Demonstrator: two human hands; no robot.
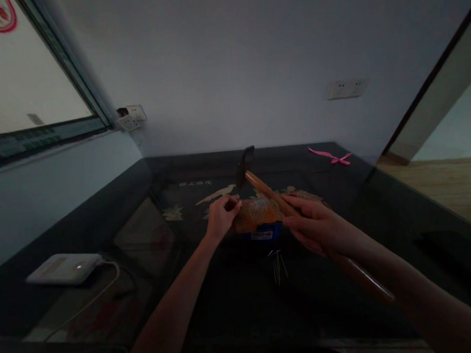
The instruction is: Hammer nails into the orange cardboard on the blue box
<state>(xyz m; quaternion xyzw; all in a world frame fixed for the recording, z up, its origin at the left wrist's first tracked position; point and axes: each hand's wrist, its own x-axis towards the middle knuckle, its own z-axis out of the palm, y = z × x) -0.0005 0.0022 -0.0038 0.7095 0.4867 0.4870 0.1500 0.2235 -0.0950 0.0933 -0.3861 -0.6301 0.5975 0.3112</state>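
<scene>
My right hand [316, 222] is wrapped round the wooden handle of a hammer [276, 198]. Its dark metal head is raised above and just beyond my left hand [222, 215]. The thumb and forefinger of that left hand are pinched together at the left end of a speckled orange-brown block [258, 211]. Whatever is between those fingertips is too small to make out. Under the block shows a blue box [267, 232] with a pale label. Several thin metal nails [278, 265] lie loose on the dark table, nearer to me than the block.
The glossy black table [230, 313] has a printed bird and flowers. At the left lies a white power bank [65, 269] with a cable [94, 302]. A pink ribbon [332, 157] is at the back right. Wall sockets [347, 88] sit above the table's far edge.
</scene>
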